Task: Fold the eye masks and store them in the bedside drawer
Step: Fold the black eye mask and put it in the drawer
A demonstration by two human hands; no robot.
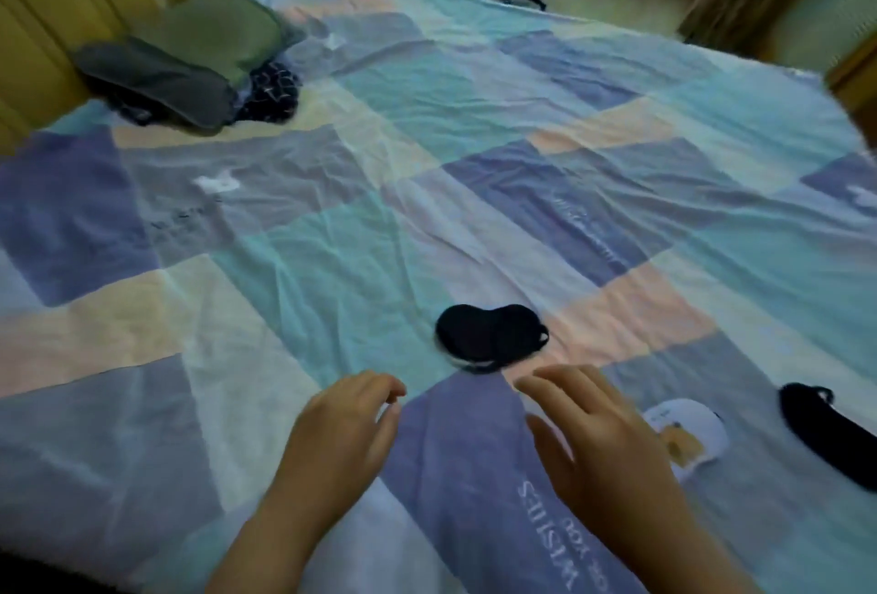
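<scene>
Eye mask (489, 337), black, folded, lies beyond loosely spread, empty fingers of left hand (339, 432) and right hand (598, 437) on wrinkled patchwork quilt (294, 270).

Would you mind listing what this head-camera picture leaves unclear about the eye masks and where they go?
- Bedside drawer: nowhere in the head view.
- Black mask at right: cut off by the right edge.
- White mask: partly covered by the right hand.
- Middle black mask: motion blur hides whether it is folded.
- Dark patterned cloth by the pillows: too blurred to identify.
</scene>
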